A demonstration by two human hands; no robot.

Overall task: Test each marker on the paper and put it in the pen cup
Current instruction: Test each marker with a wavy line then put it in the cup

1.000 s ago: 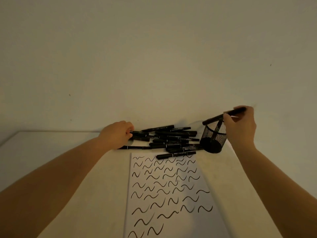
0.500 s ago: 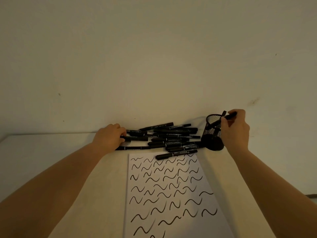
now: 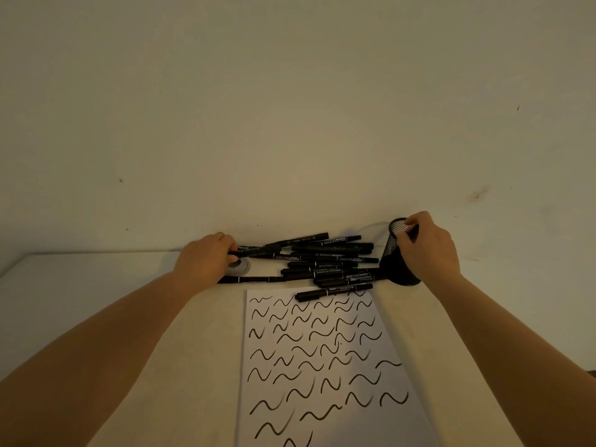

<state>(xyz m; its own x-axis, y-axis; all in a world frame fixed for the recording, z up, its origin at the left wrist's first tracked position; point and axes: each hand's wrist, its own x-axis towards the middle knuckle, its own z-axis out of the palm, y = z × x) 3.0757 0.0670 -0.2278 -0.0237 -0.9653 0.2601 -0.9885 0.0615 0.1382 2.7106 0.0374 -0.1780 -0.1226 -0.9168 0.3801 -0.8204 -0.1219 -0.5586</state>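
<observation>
Several black markers (image 3: pixel 322 259) lie piled along the wall at the back of the table. My left hand (image 3: pixel 206 262) is at the pile's left end, its fingers closed on one marker (image 3: pixel 254 252) that still rests on the others. The black mesh pen cup (image 3: pixel 398 266) stands right of the pile. My right hand (image 3: pixel 429 250) is at its rim, fingers pinched on the short dark end of a marker (image 3: pixel 415 231) lowered into the cup. The white paper (image 3: pixel 322 366) in front carries several black wavy strokes.
One marker (image 3: pixel 333 290) lies across the paper's top edge. A grey round disc (image 3: pixel 241 267) is set in the table under my left hand. The plain wall (image 3: pixel 290 124) rises right behind the pile and cup.
My right hand has come down, sinking the marker from above the rim into the cup. My left hand has closed on a marker at the pile's left end.
</observation>
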